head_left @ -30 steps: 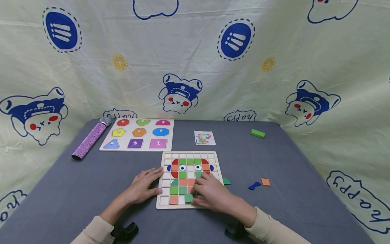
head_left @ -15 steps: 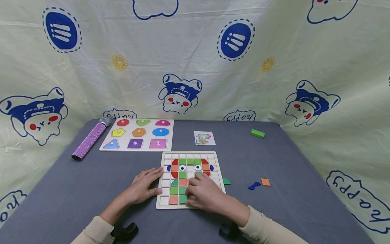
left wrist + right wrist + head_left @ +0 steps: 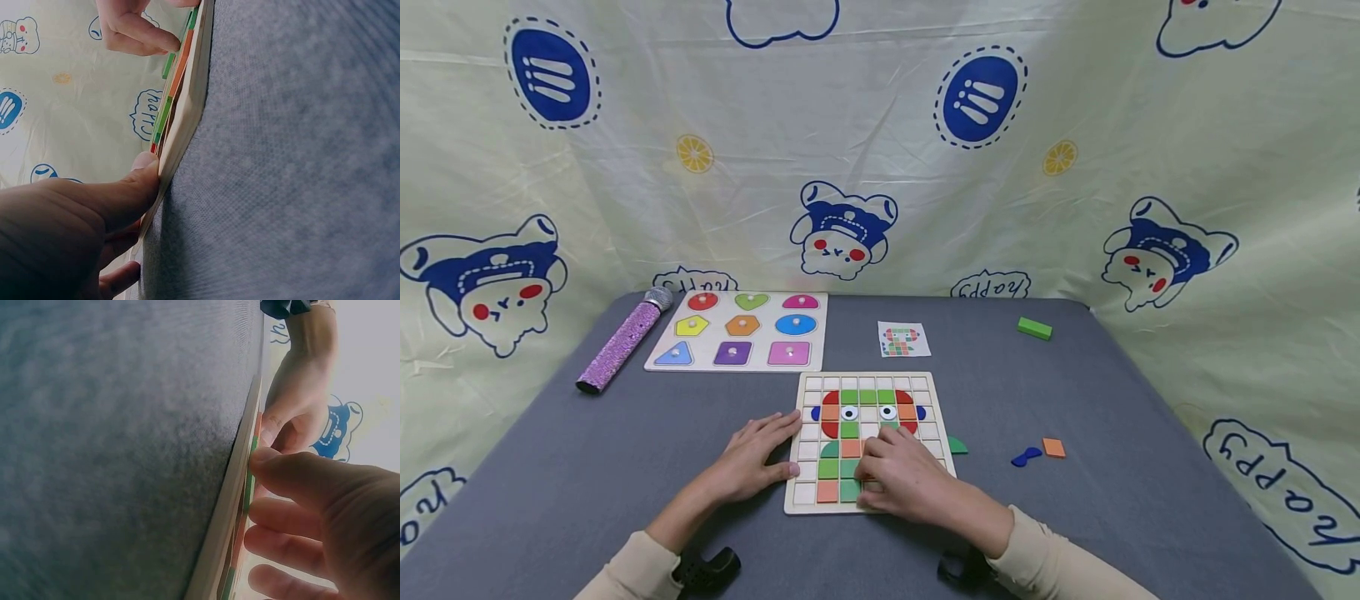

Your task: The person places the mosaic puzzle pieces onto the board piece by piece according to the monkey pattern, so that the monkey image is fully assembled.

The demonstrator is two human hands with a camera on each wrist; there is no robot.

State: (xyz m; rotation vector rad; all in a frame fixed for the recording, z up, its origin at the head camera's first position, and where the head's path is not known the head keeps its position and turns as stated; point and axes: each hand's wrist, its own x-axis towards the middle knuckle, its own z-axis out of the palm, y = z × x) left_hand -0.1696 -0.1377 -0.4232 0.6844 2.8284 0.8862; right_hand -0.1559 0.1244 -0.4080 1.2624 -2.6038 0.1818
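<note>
A white grid board lies near the table's front, with colored tiles forming a figure with two round eyes. My left hand steadies its left edge, thumb and fingers spread against the rim; the left wrist view shows the thumb touching the board's edge. Over the lower middle of the board, my right hand touches a green square tile in the bottom row, which lies flat in its cell. In the right wrist view its thumb rests at a green tile's edge. This hand covers several cells.
Right of the board lie a green quarter-round tile, a blue bow-shaped piece, an orange square tile and a green block. Behind are a picture card, a shape puzzle and a sparkly pink microphone.
My right hand has moved slightly left, bringing the green square tile from a tilted position into the bottom-row cell beside the orange one, where it has settled flat. The left hand stays put.
</note>
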